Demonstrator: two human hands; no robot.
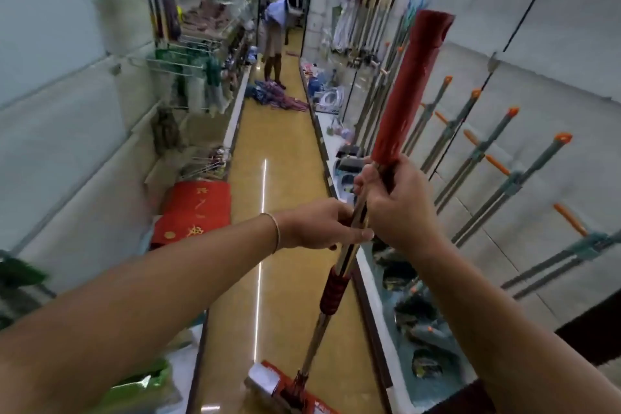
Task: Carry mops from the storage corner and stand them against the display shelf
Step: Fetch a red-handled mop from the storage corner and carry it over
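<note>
The person is standing in a shop aisle, holding one red-handled mop (346,239) nearly upright just left of the display shelf (524,84). The right hand (400,208) is gripping the shaft directly below the red sleeve, fingers curled fully round it; the left hand (316,228) is pinching the metal shaft just beneath, thumb and fingers closed on it. The mop head (289,390) is resting on or just above the floor (279,158) beside the base of the display shelf; contact cannot be confirmed. Other mops (484,151) are already leaning against the display shelf, handles tilted toward its back panel. To complete this step well, the operator should be keeping both grips firm, swinging the head onto the base ledge, then tipping the handle rightward into a gap between the leaning mops, avoiding knocking them. Another person (279,33) is bending far down the aisle, well clear.
</note>
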